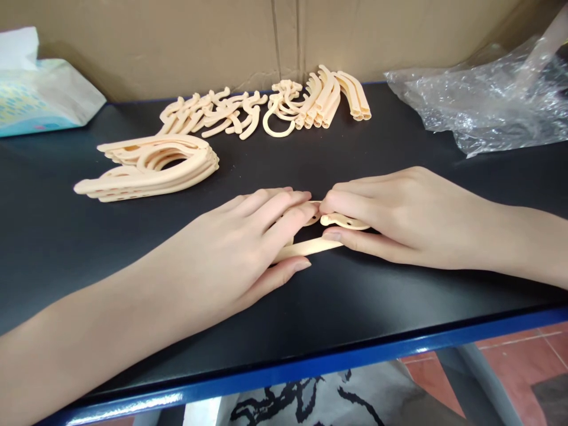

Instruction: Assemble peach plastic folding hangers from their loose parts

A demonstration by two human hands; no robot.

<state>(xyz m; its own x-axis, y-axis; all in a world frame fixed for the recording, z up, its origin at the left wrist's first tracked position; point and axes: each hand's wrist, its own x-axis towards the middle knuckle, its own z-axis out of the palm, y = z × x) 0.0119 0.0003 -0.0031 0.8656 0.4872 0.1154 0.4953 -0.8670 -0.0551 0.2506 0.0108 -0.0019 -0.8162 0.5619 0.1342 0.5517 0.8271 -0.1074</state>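
Note:
Both my hands meet over a cream plastic clothes hanger (313, 246) at the middle of the black table, and much of it is hidden beneath them. My left hand (248, 236) closes over its left part, fingers bent across the top and thumb at the front edge. From the other side, my right hand (399, 219) pinches it, thumb on the front bar and fingers on the back part. A rounded arm end with small holes (344, 221) shows under the right fingers. Behind my left hand lies a stack of matching cream hangers (177, 179).
Along the back lie loose cream hook pieces (251, 124) and curved hollow arm pieces (326, 100). A tissue pack (57, 94) stands at back left, a crumpled clear plastic bag (479, 100) at back right. A cardboard wall (186, 41) closes the rear; the blue table edge (310, 370) runs in front.

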